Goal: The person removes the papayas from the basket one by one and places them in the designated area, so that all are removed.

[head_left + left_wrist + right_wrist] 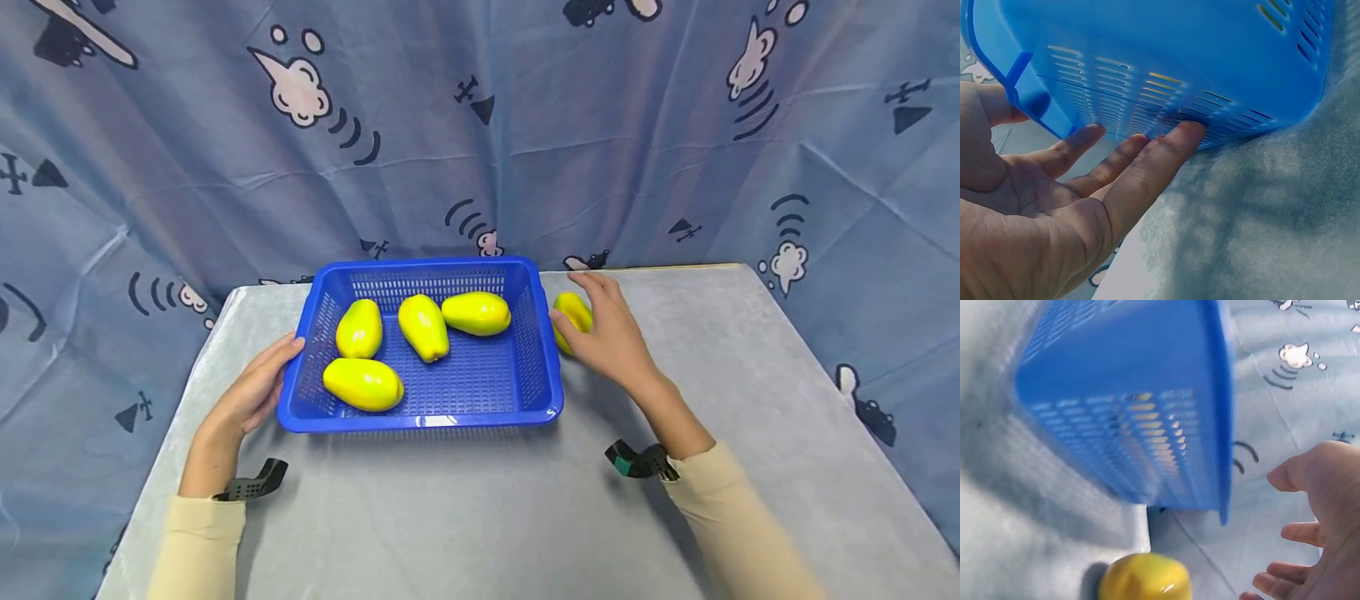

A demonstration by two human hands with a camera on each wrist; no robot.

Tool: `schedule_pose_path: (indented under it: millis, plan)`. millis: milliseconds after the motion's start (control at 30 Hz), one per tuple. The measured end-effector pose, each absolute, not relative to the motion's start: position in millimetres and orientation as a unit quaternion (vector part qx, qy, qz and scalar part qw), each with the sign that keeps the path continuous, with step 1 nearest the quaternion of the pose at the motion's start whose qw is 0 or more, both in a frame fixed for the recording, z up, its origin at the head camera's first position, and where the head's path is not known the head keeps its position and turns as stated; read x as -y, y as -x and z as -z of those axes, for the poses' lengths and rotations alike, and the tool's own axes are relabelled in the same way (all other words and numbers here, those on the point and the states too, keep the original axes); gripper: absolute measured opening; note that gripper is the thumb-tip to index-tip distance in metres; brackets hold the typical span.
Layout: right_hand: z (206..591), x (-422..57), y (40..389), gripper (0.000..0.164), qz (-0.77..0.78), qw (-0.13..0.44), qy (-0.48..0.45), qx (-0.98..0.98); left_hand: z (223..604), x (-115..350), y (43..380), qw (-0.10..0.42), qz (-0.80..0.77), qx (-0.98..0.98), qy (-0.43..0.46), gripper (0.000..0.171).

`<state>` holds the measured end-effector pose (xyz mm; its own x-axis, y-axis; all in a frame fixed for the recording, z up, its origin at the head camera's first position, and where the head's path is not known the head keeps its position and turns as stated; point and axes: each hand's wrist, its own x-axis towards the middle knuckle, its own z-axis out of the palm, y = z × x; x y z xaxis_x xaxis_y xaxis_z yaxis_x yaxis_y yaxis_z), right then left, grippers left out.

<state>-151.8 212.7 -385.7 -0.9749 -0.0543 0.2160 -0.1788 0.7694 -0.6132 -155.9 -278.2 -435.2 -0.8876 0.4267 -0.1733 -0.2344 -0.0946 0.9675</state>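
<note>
A blue plastic basket (pixel 480 392) with slotted walls holds several glossy yellow papaya-like fruits, one of them a papaya-like fruit (pixel 423 327) near the middle. My left hand (pixel 255 387) grips the basket's left side, thumb at the rim. In the left wrist view, that hand's fingers (pixel 1141 172) lie against the slotted outer wall. My right hand (pixel 611 333) hovers past the basket's right side with fingers spread. Partly hidden behind it, another yellow fruit (pixel 572 315) lies on the table. The right wrist view shows this yellow fruit (pixel 1145 578) apart from the hand.
A grey cloth-like surface covers the table (pixel 450 517). Behind it and at both sides hangs a blue patterned curtain (pixel 420 125), close to the table's back edge. Each wrist wears a black strap, such as the right strap (pixel 641 461).
</note>
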Motion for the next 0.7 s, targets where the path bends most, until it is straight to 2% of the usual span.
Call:
schedule_pose_path:
  millis: [333, 700]
  plan:
    - [360, -191, 156, 0.063, -0.33, 0.039, -0.096, 0.938, 432, 278, 155, 0.228, -0.727, -0.645, -0.06, 0.051]
    - [344, -174, 165, 0.062, -0.327, 0.022, -0.153, 0.932, 431, 277, 154, 0.226, -0.719, -0.655, -0.058, 0.065]
